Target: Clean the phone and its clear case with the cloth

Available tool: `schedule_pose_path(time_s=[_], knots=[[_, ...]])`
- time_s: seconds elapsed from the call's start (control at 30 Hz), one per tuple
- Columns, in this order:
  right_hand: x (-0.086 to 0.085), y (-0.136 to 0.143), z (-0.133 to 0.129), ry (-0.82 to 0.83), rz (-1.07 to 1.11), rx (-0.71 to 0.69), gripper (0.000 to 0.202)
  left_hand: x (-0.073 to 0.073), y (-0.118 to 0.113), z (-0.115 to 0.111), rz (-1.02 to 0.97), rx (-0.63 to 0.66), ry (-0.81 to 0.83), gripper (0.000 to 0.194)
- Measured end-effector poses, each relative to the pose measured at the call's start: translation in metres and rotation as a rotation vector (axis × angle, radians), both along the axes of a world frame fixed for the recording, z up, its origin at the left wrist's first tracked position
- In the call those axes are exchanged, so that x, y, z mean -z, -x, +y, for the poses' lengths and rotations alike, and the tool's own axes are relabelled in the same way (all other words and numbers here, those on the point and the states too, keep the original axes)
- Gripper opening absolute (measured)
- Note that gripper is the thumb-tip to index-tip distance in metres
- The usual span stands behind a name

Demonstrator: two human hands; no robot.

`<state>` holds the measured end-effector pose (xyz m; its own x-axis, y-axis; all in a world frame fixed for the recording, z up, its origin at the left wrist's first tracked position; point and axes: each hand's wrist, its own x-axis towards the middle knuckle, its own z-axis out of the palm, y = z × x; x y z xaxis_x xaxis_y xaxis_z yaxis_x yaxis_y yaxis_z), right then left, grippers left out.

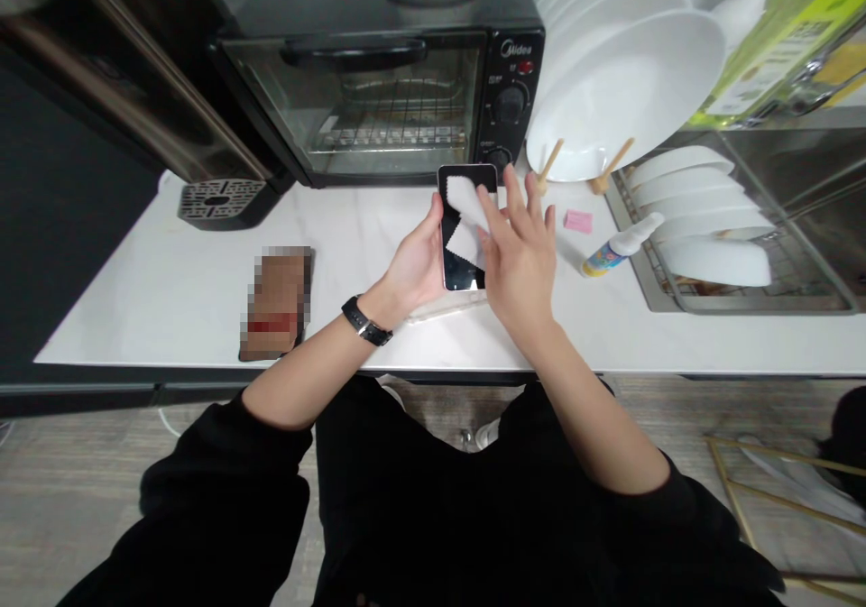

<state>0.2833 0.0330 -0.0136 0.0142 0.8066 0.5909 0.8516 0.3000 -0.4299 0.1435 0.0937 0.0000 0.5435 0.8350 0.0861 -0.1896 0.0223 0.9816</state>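
Observation:
My left hand (416,260) grips a smartphone (465,278) by its left edge, above the counter. The dark screen faces up. Over it lies a white cloth (464,194) with zigzag edges, folded so that two parts show. My right hand (520,260) presses this cloth to the glass with the index finger; the other fingers are raised and spread, and the thumb is mostly hidden. Beneath the phone, a pale flat thing (446,308) lies on the counter, partly covered by my hands. To the right are a small pink packet (578,220) and a small spray bottle (612,251), which leans in view.
A black toaster oven (379,102) stands behind my hands. At right, white plates (622,75) rest on a wooden-pegged rack, beside a sink (656,287) holding more dishes. A blurred-out, phone-shaped object (277,300) and a drip tray (223,201) are at left on the white counter (149,291).

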Motion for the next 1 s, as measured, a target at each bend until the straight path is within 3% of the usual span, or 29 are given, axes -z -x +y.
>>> schedule_pose_path(time_s=[0.13, 0.3, 0.57, 0.67, 0.8, 0.9, 1.0], knots=[[0.005, 0.009, -0.027, 0.087, -0.248, -0.095, 0.075, -0.003, 0.002, -0.004, -0.071, 0.09, 0.176, 0.083], [0.015, 0.0, -0.047, 0.116, -0.291, -0.215, 0.083, -0.008, 0.003, -0.012, -0.128, 0.068, 0.232, 0.074], [0.007, -0.001, -0.024, 0.106, -0.302, -0.252, 0.086, -0.004, -0.006, -0.015, -0.136, 0.182, 0.391, 0.072], [0.002, 0.006, -0.016, 0.095, -0.276, -0.18, 0.088, -0.002, -0.005, -0.013, -0.102, 0.122, 0.342, 0.07], [0.007, 0.015, -0.028, 0.036, -0.24, -0.081, 0.089, 0.0, 0.003, -0.002, -0.115, 0.048, 0.262, 0.07], [0.012, 0.015, -0.04, 0.031, -0.274, -0.141, 0.084, 0.001, 0.006, 0.004, -0.128, 0.008, 0.214, 0.071], [0.008, 0.006, -0.034, 0.07, -0.322, -0.229, 0.08, 0.001, 0.003, 0.003, -0.123, 0.021, 0.217, 0.071]])
